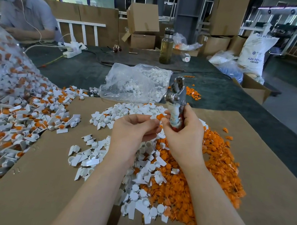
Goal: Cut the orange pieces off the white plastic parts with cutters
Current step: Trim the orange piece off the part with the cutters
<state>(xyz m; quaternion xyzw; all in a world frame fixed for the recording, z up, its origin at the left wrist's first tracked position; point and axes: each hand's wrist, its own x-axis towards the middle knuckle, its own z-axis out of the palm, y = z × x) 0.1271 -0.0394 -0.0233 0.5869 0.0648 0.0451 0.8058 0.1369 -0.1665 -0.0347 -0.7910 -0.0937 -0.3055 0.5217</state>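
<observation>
My right hand (183, 134) grips the metal cutters (176, 95) by their wrapped handles, jaws pointing up and away. My left hand (135, 129) pinches a white plastic part with an orange piece (159, 116) on it, held right beside my right fingers. Under both hands lies a heap of trimmed white parts (139, 173) and, to its right, a heap of cut orange pieces (210, 170). Uncut white and orange parts (19, 116) spill from a clear bag at the left.
Brown cardboard (40, 183) covers the work surface. A clear bag of white parts (137, 83) lies behind the heaps. Farther back stand a glass bottle (166, 46), a power strip (72, 50) and cardboard boxes (142, 17). Another person (27, 14) sits at the far left.
</observation>
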